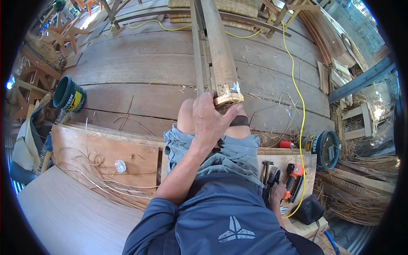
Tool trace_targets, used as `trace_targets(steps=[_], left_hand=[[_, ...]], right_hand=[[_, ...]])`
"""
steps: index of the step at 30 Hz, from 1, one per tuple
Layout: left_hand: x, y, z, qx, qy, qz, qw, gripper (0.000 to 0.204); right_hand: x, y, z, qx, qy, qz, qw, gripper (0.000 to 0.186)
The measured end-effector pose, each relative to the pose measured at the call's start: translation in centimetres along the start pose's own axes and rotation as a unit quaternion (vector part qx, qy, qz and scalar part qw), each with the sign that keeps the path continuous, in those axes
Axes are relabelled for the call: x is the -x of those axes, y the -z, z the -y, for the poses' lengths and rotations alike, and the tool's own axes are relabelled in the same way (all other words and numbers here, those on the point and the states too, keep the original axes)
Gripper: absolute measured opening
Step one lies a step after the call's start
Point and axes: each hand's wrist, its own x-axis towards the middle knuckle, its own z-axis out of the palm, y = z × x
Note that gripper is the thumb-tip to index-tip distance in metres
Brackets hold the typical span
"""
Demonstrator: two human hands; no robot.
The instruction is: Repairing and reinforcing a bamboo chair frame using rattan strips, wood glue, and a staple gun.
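Note:
My left hand is closed on a light-coloured curved wooden piece, thumb on its near side and fingers at its left. The piece sits against the near end of a long round wooden pole, between my knees. Down at my right side, my right hand closes round a black tool whose exact kind I cannot make out; some fingers are hidden. Just left of that tool lies a hammer. An orange and black nail gun rests right of the hand.
A yellow hose crosses the plank floor and passes the nail gun. Green buckets stand left and right. Rattan strips and a clear round object lie on the board at left. A black pouch sits at lower right.

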Motion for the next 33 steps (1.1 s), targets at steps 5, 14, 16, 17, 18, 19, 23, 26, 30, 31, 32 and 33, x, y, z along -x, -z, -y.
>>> trace_targets(steps=[5,14,16,17,18,19,23,26,30,31,32,33], left_hand=[[-0.3,0.1,-0.6,0.040,0.054,0.031,0.997,0.059],[-0.8,1.0,-1.8,0.085,0.084,0.065,0.991,0.063],[-0.8,1.1,-2.0,0.097,0.090,0.067,0.989,0.064],[-0.8,1.1,-2.1,0.110,0.094,0.068,0.987,0.064],[-0.8,1.3,-2.1,0.108,0.095,0.068,0.987,0.064],[-0.8,1.4,-2.0,0.105,0.097,0.067,0.987,0.064],[-0.4,1.1,-1.5,0.071,0.062,0.058,0.994,0.064],[-0.4,-0.1,-1.8,0.139,0.077,0.100,0.982,0.068],[-0.7,0.7,-1.1,0.183,0.130,0.068,0.972,0.069],[-0.9,0.8,-1.3,0.161,0.125,0.073,0.976,0.066],[-0.9,1.3,-0.8,0.143,0.110,0.067,0.981,0.063],[-0.9,1.2,-0.5,0.126,0.093,0.054,0.986,0.060]], right_hand=[[0.2,2.7,4.2,-0.219,0.105,-0.035,0.969,0.034],[-0.5,0.0,5.1,-0.124,0.136,-0.025,0.983,0.026],[-0.8,-0.2,4.9,-0.126,0.135,-0.014,0.983,0.026],[-0.9,-0.3,4.9,-0.128,0.134,-0.003,0.983,0.027],[-0.8,-0.3,4.9,-0.128,0.134,-0.001,0.983,0.027],[-0.4,0.2,5.3,-0.131,0.136,-0.010,0.982,0.027],[0.1,-0.2,4.8,-0.143,0.133,-0.021,0.980,0.027],[0.9,-0.5,3.6,-0.187,0.054,-0.024,0.981,0.029],[0.0,3.7,6.0,-0.229,0.094,-0.004,0.969,0.030],[-1.6,0.7,3.1,-0.183,0.108,-0.050,0.976,0.026],[-2.5,1.6,2.6,-0.217,0.121,-0.122,0.961,0.024],[-3.4,2.8,2.5,-0.246,0.139,-0.195,0.939,0.022]])
